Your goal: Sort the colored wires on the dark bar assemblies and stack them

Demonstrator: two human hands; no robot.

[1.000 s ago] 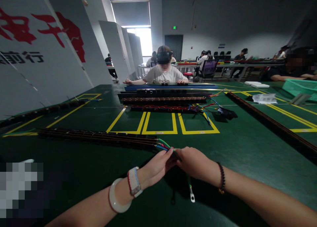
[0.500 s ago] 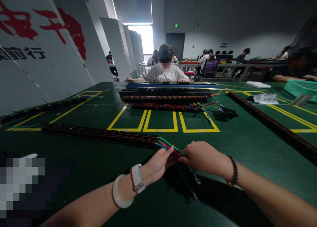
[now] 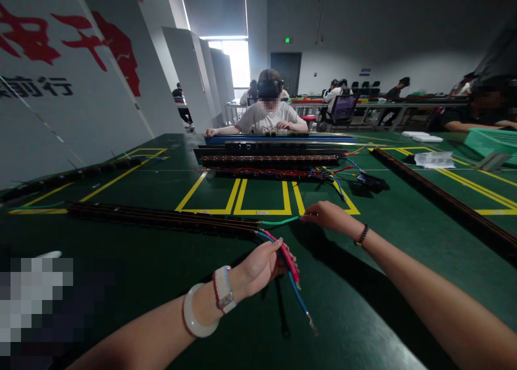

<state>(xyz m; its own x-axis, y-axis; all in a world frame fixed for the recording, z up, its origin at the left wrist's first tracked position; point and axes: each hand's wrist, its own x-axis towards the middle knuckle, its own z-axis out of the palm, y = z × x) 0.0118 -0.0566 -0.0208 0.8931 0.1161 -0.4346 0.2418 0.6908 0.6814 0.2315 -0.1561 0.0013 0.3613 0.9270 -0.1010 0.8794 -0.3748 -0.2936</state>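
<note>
A long dark bar (image 3: 161, 219) with copper-coloured strips lies across the left side of the green table (image 3: 226, 327). Several cables come out of its right end. My left hand (image 3: 260, 267) is closed around the red cable (image 3: 291, 265) and the blue cable (image 3: 298, 293), whose metal-tipped ends hang past my fingers. Further right, my right hand (image 3: 329, 218) pinches the green cable (image 3: 280, 221) and holds it out to the right, apart from the other two. The tip of the green cable is hidden by my fingers.
Beyond the yellow tape outlines, more bars (image 3: 270, 160) and a wired strip (image 3: 266, 173) lie crosswise. Another bar (image 3: 444, 197) slants along the right, near a green basket (image 3: 490, 144) and white packet (image 3: 434, 160). A person (image 3: 270, 111) sits opposite.
My right hand has moved up and away from my left hand, drawing the green cable apart from the red and blue ones. The person opposite has shifted their hands.
</note>
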